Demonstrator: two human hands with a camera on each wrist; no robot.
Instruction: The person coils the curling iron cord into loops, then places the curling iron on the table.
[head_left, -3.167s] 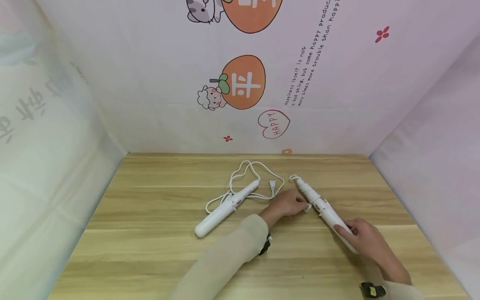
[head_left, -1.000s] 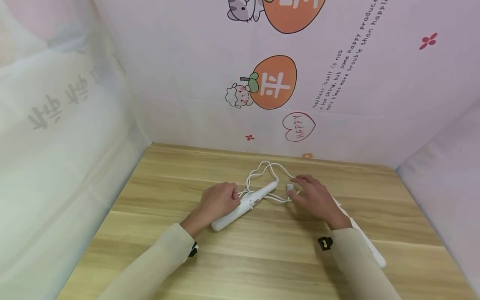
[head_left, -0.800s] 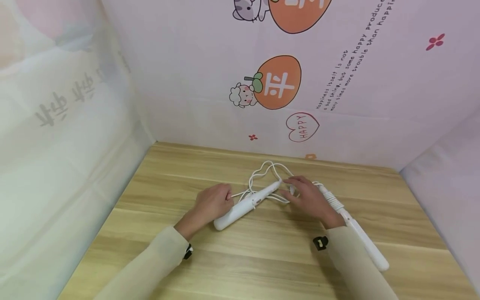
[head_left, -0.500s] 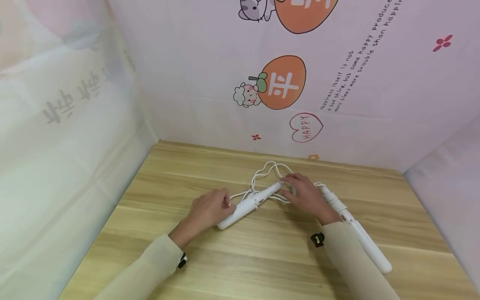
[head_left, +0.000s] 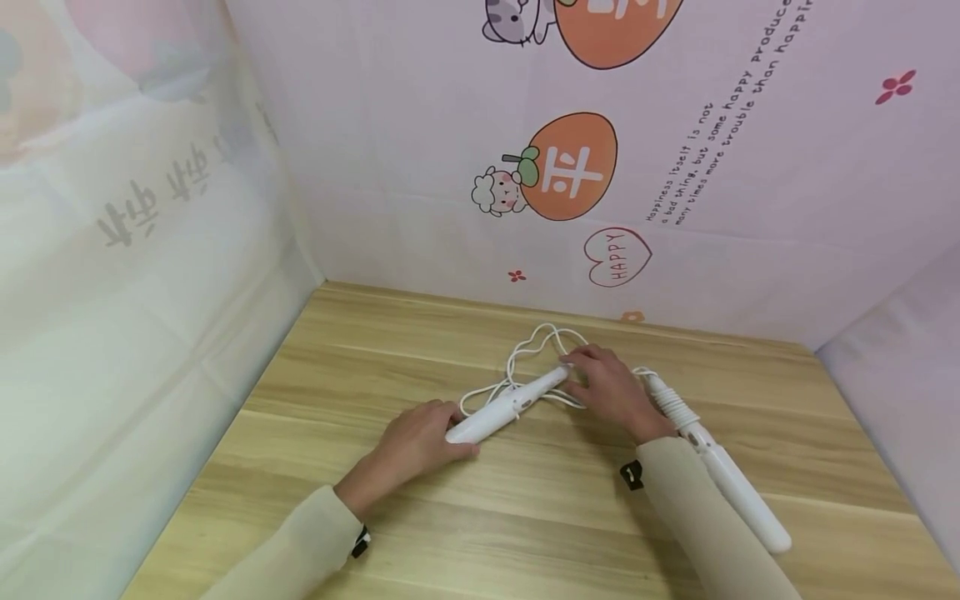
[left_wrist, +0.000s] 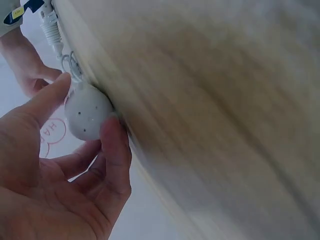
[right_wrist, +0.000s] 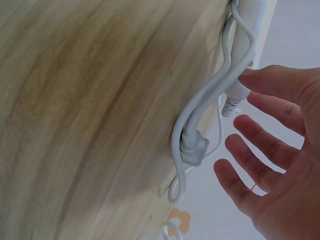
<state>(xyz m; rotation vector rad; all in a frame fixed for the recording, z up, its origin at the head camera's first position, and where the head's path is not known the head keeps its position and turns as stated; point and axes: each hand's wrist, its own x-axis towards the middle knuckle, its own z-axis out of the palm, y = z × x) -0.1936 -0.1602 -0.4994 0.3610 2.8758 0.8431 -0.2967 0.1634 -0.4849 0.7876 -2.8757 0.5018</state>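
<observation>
A white hair straightener lies slantwise on the wooden table, its cord looped loosely behind it. My left hand grips its rounded far end; in the left wrist view the thumb and fingers straddle that end. At the handle end, my right hand pinches the tip between thumb and index finger, the other fingers held away from it. The right wrist view shows the handle there and the plug hanging in the cord beside the fingers.
A second white straightener, its cord wound round the handle, lies to the right, partly under the right forearm. Printed cloth walls enclose the wooden table at the back and both sides.
Earlier both hands were at the right straightener; they have since come to the left one. My left hand slid toward its rounded end and spread round it, while the right settled on the handle tip.
</observation>
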